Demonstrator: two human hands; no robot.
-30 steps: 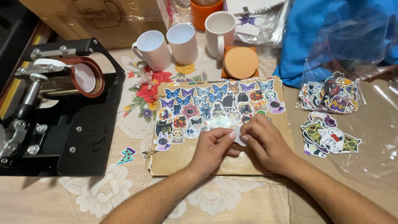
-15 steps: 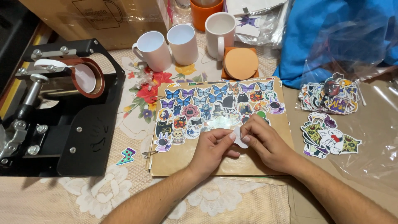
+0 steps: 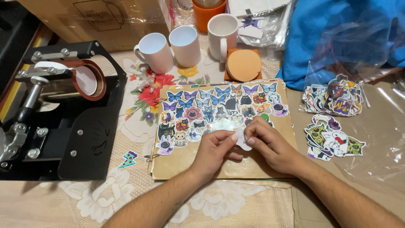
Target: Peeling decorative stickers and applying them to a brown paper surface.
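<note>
Left hand: my left hand (image 3: pixel 215 148) curls in, thumb and forefinger pinching one edge of the small white die-cut sticker backing (image 3: pixel 242 139)
Right hand: my right hand (image 3: pixel 270 143) meets it from the other side, fingertips (image 3: pixel 250 142) nipped on the same small piece
Where it is: held just above the brown kraft-paper notebook cover (image 3: pixel 190 162), right beside the bottom row of stuck-down butterfly and cat stickers (image 3: pixel 211 109)
Step, as I judge it: peeling the backing, not yet pressing down
Next move calls for: a fingernail under the corner, then a bare patch of cover to lay it on
Further out: two loose piles of colourful stickers (image 3: pixel 333 99) on clear plastic to my right; three white ceramic mugs (image 3: pixel 185 44) beyond; black mug heat press (image 3: pixel 59 114) on my left
</note>
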